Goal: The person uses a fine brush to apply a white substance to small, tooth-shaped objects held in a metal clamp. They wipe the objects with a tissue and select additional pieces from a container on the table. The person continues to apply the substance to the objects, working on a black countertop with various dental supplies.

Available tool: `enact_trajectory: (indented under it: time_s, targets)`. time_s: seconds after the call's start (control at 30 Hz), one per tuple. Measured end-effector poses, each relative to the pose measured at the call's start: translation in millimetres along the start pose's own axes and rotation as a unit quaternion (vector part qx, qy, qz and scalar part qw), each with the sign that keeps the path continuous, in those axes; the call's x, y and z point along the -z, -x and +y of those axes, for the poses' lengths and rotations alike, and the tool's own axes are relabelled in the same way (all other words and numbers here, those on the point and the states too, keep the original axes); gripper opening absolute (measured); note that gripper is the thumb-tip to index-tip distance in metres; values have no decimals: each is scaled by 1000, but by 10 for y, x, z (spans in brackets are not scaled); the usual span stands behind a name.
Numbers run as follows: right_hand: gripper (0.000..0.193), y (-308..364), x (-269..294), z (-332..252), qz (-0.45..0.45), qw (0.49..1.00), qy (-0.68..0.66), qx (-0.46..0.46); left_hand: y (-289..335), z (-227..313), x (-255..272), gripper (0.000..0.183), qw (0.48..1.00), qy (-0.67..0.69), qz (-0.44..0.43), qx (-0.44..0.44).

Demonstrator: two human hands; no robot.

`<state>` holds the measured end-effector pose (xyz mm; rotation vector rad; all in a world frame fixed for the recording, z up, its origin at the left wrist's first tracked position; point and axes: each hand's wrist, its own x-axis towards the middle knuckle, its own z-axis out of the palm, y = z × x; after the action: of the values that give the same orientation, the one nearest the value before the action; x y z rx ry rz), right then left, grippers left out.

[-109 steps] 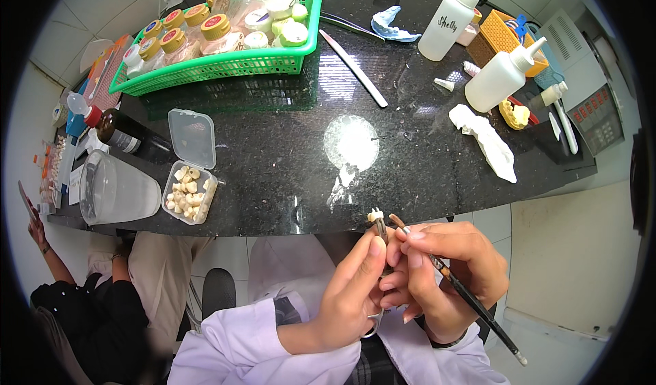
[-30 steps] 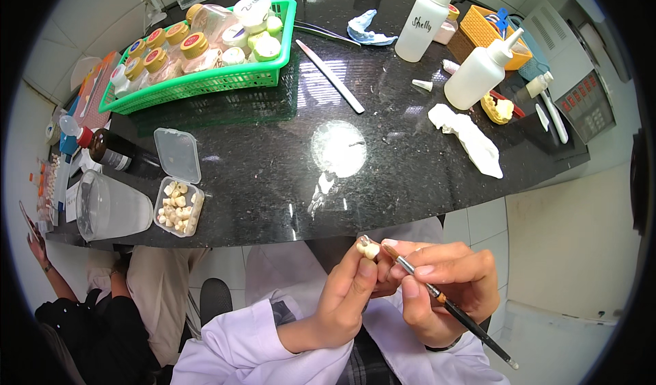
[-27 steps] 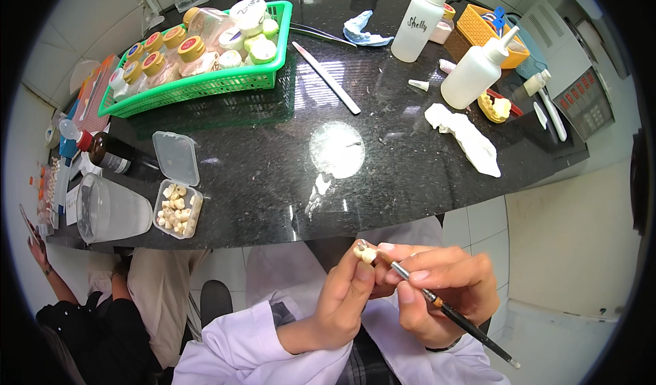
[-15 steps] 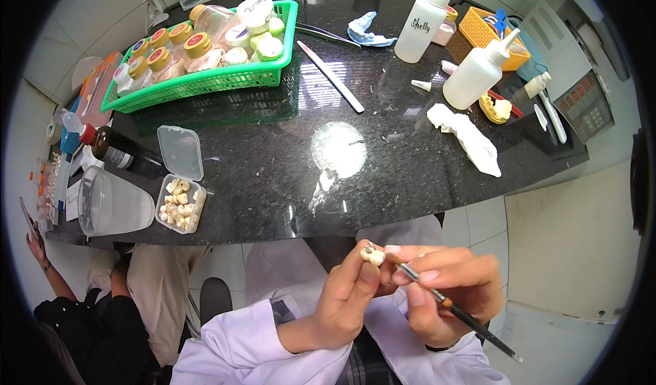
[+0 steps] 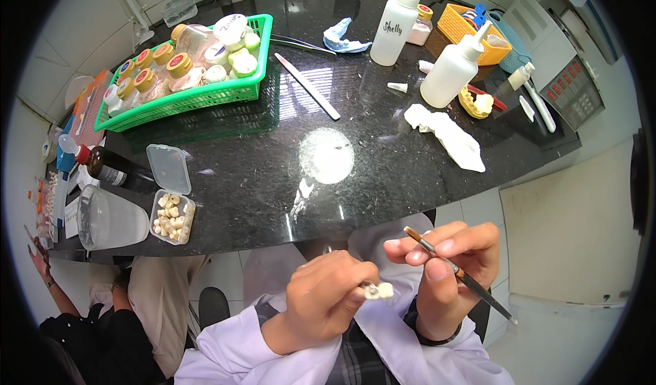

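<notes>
My left hand [image 5: 321, 296] is closed in front of the table edge, gripping a small cream dental crown piece [image 5: 383, 290] with two tooth-shaped lobes. A greyish, metallic-looking bit shows at its base by the fingertips. My right hand [image 5: 454, 262] pinches a fine brush [image 5: 485, 296] between thumb and fingers. Its brown bristles point up and left, while the dark handle slants down to the right. Brush and crown piece are apart. Behind the left hand lies the black tabletop [image 5: 253, 200], with a white smear of powder [image 5: 326, 156] on it.
A small clear box of tooth-shaped pieces [image 5: 172, 219] stands beside a water-filled cup [image 5: 113, 217] and brown bottle [image 5: 116, 167]. A green basket of jars [image 5: 184, 98] sits far left. Two squeeze bottles [image 5: 451, 74] and crumpled tissue [image 5: 447, 139] are right. Another person [image 5: 96, 330] sits left.
The brush has come away from the crown piece. My left hand has turned over and dropped lower with the piece, and the hands have separated. The view has shifted slightly.
</notes>
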<state>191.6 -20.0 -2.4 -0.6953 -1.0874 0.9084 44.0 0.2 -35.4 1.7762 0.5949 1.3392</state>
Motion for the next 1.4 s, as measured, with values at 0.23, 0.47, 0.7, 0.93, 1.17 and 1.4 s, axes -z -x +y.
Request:
enact_trajectory:
  time_s: [0.23,0.47,0.7,0.93,1.17,1.4]
  targets:
    - [21,-8,19,-17,-11,1000,-4,-28,-59,19,33,8,996,-75,-6,-39]
    - [21,1,24,-27,-10,1000,-17,-19,-54,17,-7,16,997,-66,19,-35]
    - [21,-50,13,-19,-7,1000,28,-8,-74,29,49,11,995,-74,-17,-59]
    - [16,-441,-21,18,-22,986,139,-90,103,14,65,14,996,41,-7,-73]
    - [8,-620,-258,412,-48,967,156,-194,374,58,230,31,864,431,10,260]
    - [9,-617,-252,535,-90,946,275,-148,353,12,352,33,792,536,-40,291]
